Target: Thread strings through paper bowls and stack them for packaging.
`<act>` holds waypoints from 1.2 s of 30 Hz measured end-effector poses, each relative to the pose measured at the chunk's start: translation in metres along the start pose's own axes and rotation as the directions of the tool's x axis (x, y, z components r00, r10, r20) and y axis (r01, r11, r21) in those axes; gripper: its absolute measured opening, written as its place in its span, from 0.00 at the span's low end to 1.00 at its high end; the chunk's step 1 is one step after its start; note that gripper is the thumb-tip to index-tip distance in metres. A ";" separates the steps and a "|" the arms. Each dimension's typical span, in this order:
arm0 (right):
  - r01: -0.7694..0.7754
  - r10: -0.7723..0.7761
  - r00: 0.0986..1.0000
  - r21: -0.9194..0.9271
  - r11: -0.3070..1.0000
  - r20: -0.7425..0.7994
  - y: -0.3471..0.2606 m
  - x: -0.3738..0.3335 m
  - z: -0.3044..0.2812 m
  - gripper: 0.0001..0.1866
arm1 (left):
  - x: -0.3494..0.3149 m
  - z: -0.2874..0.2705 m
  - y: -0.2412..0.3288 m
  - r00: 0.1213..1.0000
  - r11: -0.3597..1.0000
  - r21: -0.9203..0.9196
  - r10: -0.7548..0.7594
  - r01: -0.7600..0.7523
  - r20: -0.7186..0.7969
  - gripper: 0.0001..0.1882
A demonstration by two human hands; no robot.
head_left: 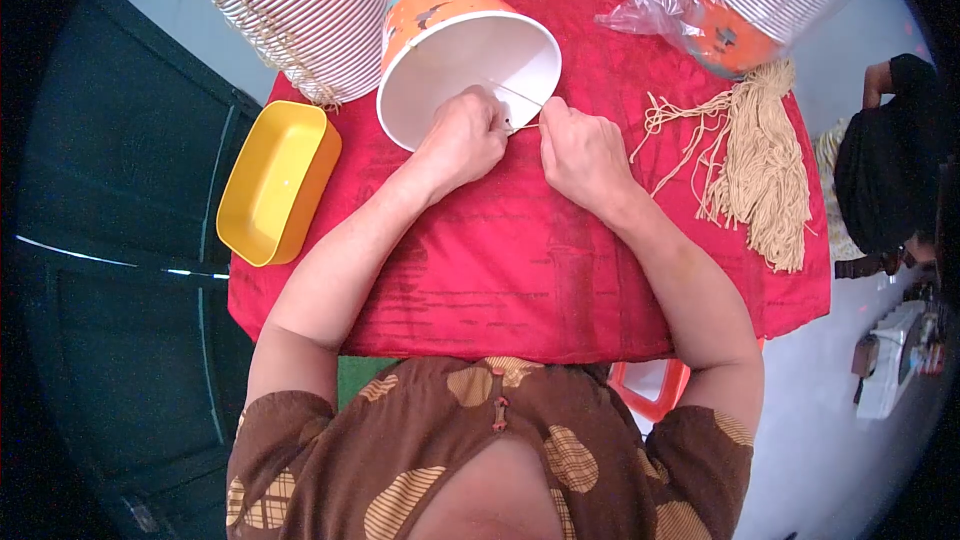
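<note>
A paper bucket (450,65), orange patterned outside and white inside, lies tilted on the red cloth with its open mouth toward me. My left hand (465,135) is closed at the bucket's near rim, its fingertips partly hidden inside the mouth. A thin beige cord (520,95) stretches in two strands from the rim to my right hand (583,148). That hand is closed in a pinch on the cord, just right of the rim. Between the two hands a small dark hole (508,123) shows near the bucket's edge.
A tall stack of nested buckets (290,10) with cords hanging along it stands at the far left, above a yellow plastic box (268,185). At right lie a bundle of beige cords (765,165) and another bucket stack (745,10) in clear plastic. A person in dark clothes (885,155) is beyond the table.
</note>
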State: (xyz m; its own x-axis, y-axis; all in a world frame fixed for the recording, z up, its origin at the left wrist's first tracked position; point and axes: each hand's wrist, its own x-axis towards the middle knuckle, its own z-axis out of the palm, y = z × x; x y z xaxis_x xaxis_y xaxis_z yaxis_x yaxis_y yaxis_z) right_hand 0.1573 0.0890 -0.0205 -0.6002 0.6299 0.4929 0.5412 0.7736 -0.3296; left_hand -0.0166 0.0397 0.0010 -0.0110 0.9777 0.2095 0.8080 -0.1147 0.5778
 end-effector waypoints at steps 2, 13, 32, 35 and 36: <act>-0.011 0.012 1.000 -0.039 0.999 0.028 -0.001 0.002 -0.003 0.06 | 0.001 0.001 0.000 1.000 1.000 0.029 -0.001 0.001 -0.008 0.08; 0.082 -0.082 0.997 -0.019 0.996 0.009 0.003 0.002 -0.008 0.05 | 0.004 -0.004 0.003 0.996 0.997 0.045 -0.067 0.065 0.053 0.07; -0.179 0.230 0.972 0.484 0.857 -0.047 0.016 0.019 0.007 0.19 | -0.015 -0.004 0.023 0.988 0.925 0.354 0.100 -0.135 0.117 0.12; -0.180 0.268 0.959 0.526 0.831 -0.096 0.017 0.018 0.002 0.18 | -0.034 -0.008 0.034 0.972 0.940 0.259 0.189 -0.221 0.142 0.11; -0.160 0.279 0.947 0.521 0.838 -0.157 0.017 0.017 0.000 0.18 | -0.042 -0.013 0.040 0.958 0.950 0.207 0.187 -0.233 0.216 0.11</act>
State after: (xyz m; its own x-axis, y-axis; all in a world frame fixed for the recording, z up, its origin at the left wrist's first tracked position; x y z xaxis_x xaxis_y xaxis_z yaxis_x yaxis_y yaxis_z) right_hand 0.1562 0.1132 -0.0179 -0.3252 0.8015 0.5018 0.2429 0.5837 -0.7748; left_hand 0.0080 -0.0079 0.0258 0.2683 0.9534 0.1383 0.8925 -0.3000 0.3369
